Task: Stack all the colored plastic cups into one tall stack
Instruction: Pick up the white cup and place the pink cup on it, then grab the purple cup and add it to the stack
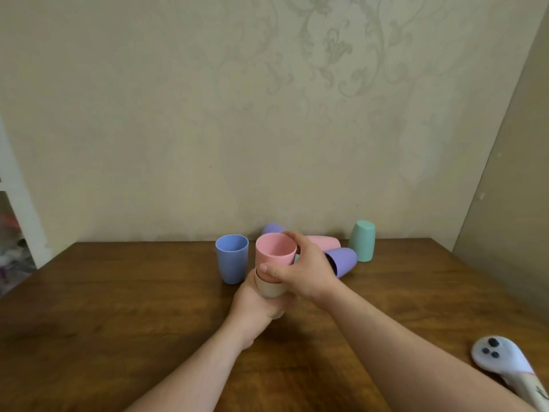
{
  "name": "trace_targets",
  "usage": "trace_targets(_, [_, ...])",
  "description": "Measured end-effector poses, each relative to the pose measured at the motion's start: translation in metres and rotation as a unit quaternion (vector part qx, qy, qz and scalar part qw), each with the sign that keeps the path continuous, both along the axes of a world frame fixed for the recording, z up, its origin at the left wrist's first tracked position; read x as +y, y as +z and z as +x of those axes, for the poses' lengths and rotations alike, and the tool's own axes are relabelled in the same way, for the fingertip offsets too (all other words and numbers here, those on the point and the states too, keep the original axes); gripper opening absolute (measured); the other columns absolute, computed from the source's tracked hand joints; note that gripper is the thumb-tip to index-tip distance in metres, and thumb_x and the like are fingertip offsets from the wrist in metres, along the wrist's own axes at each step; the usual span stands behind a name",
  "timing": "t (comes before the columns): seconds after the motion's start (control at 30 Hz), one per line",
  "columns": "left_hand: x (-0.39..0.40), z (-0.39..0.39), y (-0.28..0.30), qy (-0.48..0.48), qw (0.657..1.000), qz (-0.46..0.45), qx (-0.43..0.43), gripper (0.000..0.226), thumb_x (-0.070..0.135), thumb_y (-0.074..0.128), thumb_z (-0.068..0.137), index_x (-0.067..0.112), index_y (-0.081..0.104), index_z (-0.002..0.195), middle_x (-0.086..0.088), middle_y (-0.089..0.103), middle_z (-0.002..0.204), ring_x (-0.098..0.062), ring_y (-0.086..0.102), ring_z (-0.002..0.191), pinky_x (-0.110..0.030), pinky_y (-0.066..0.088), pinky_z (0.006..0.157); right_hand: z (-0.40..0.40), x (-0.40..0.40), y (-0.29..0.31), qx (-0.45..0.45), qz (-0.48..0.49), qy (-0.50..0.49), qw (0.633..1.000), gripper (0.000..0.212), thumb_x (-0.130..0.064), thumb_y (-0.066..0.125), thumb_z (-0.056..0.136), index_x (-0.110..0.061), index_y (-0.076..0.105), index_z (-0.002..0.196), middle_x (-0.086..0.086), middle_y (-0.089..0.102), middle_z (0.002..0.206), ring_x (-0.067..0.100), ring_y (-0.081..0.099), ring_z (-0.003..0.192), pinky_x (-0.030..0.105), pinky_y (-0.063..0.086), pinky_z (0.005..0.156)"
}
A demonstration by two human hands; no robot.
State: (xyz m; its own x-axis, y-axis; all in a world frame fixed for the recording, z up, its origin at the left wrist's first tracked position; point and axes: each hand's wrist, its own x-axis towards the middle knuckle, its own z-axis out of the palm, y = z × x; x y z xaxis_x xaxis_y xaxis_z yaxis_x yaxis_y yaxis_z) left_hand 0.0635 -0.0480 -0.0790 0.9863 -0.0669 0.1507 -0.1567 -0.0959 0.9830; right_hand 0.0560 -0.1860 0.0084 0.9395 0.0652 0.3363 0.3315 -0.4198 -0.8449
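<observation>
A home room: floral-patterned wallpaper (326, 55) behind a wooden table (118, 307), white shelving (17, 203) at left.

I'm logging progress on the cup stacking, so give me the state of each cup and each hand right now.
pink cup: upright, nested in the beige cup, gripped by the right hand
beige cup: upright, held by the left hand
blue cup: upright, loose
teal cup: upside down, loose
purple cup: on its side
second pink cup: on its side
far purple cup: mostly hidden
</observation>
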Motion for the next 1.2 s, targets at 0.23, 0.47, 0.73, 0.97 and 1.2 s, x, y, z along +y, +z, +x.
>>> trace_targets(0.23, [0.003, 0.007, -0.009, -0.016, 1.0, -0.014, 0.009, 0.051, 0.018, 0.09, 0.078, 0.034, 0.076, 0.124, -0.011, 0.083, 0.102, -0.018, 0.071, 0.081, -0.041, 0.057, 0.068, 0.001, -0.016, -0.013, 0.032, -0.058, 0.046, 0.997, 0.074, -0.053, 0.094, 0.073, -0.054, 0.052, 0.134, -0.042, 0.063, 0.119, -0.014, 0.059, 0.113, 0.005, 0.043, 0.09])
trace_targets(0.47, [0.007, 0.0, -0.011, 0.018, 1.0, 0.021, 0.003, 0.069, 0.039, 0.103, 0.065, 0.039, 0.065, 0.123, 0.031, 0.076, 0.103, 0.009, 0.074, 0.095, -0.009, 0.057, 0.062, 0.029, -0.097, 0.003, 0.005, -0.172, -0.117, 0.978, 0.082, -0.024, 0.063, 0.082, -0.02, 0.04, 0.16, 0.005, 0.042, 0.164, 0.028, 0.032, 0.153, 0.041, 0.03, 0.123])
trace_targets(0.73, [0.006, 0.001, -0.01, 0.034, 0.998, 0.048, 0.003, 0.068, 0.041, 0.103, 0.069, 0.047, 0.061, 0.122, 0.039, 0.071, 0.109, 0.016, 0.068, 0.101, -0.008, 0.058, 0.063, 0.038, -0.139, -0.059, -0.025, -0.517, -0.097, 0.85, 0.096, -0.003, 0.076, 0.086, -0.031, 0.021, 0.16, -0.004, 0.026, 0.169, 0.03, 0.028, 0.15, 0.049, 0.053, 0.109])
trace_targets(0.97, [0.005, 0.0, -0.01, 0.051, 0.997, 0.058, 0.002, 0.068, 0.043, 0.104, 0.069, 0.047, 0.062, 0.123, 0.024, 0.076, 0.112, 0.004, 0.074, 0.102, -0.017, 0.059, 0.076, 0.039, -0.134, -0.052, 0.003, -0.339, -0.111, 0.934, 0.089, -0.015, 0.086, 0.08, -0.035, 0.037, 0.151, -0.007, 0.051, 0.152, 0.021, 0.056, 0.13, 0.038, 0.056, 0.096])
trace_targets(1.2, [0.006, -0.001, -0.01, 0.053, 0.997, 0.048, -0.003, 0.073, 0.051, 0.103, 0.061, 0.047, 0.062, 0.121, 0.021, 0.077, 0.114, 0.005, 0.074, 0.102, -0.024, 0.061, 0.082, 0.03, -0.13, -0.049, 0.102, 0.007, -0.154, 0.983, 0.078, -0.046, 0.092, 0.071, -0.046, 0.043, 0.131, -0.02, 0.062, 0.115, 0.012, 0.065, 0.102, 0.038, 0.061, 0.079])
